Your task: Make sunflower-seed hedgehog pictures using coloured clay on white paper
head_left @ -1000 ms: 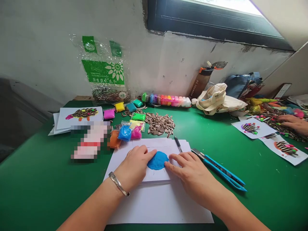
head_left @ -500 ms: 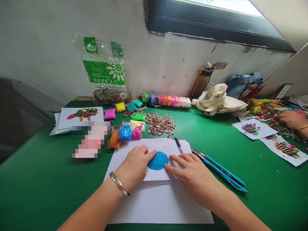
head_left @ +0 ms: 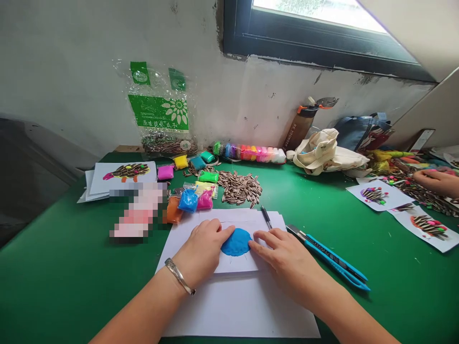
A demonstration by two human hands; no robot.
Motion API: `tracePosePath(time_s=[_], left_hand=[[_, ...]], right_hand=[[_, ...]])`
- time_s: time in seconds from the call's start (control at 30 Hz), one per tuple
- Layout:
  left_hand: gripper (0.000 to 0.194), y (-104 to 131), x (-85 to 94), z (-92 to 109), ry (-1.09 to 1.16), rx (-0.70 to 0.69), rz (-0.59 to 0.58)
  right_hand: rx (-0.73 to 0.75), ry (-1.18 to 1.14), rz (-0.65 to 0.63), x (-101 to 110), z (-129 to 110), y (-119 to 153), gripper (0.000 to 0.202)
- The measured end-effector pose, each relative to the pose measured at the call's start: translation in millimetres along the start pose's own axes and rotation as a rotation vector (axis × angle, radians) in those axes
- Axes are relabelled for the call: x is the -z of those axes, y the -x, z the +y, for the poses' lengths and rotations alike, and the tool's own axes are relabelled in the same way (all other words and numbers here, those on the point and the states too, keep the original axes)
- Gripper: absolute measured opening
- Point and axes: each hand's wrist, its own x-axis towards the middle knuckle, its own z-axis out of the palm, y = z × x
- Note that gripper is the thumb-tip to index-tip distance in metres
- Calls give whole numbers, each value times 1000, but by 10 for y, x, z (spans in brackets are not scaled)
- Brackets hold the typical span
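A flat round of blue clay lies on a white sheet, with short pencil lines showing under its lower edge. My left hand rests on the paper to its left, thumb stretched out and touching the clay's rim. Its other fingers are partly foreshortened, and nothing shows in its grasp. From the right, my right hand reaches in with fingers extended and apart, the tips at the clay's right edge. A larger white paper lies beneath.
Blue utility knife and black pen lie right of the paper. Beyond are sunflower seeds, clay packets and a seed bag. Seed pictures lie left; another person's hand is at far right.
The view has shifted slightly, so everything sits a little lower. My right fingertips have moved slightly along the clay's right edge; my left thumb stays on its left rim.
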Motion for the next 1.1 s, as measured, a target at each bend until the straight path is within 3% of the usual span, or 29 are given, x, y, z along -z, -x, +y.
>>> tracePosePath(time_s=[0.6, 0.9, 1.1], left_hand=[[58, 10, 5, 17, -16, 9, -5], [59, 10, 11, 20, -17, -2, 4], [59, 9, 13, 17, -12, -2, 7]], right_hand=[[24, 103, 69, -114, 37, -73, 41], [-15, -39, 65, -95, 94, -75, 48], [15, 79, 92, -207, 117, -86, 47]])
